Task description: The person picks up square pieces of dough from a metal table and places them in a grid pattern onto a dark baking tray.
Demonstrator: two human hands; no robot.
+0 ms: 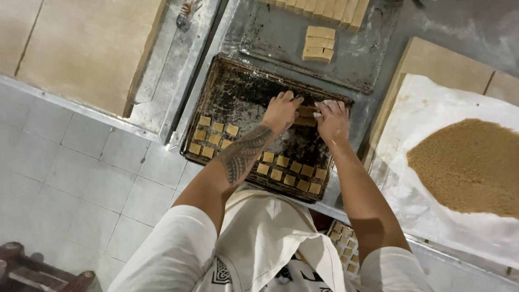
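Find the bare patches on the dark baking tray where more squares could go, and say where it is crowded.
Free: the dark tray's far half beyond both hands, and the strip between the left squares and the left hand. Crowded: the near edge rows, and around the right hand, where both hands meet.

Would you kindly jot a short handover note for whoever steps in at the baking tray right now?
Left hand and right hand: both over the far part of the dark baking tray, closed together on a small stack of dough squares.
Done: dough squares laid in rows along the near edge, with a second cluster at the near left corner.
Left: the far part of the tray is still bare.
Supply: more cut dough pieces sit on the metal sheet beyond the tray. A heap of brown crumbs lies on white paper to the right.
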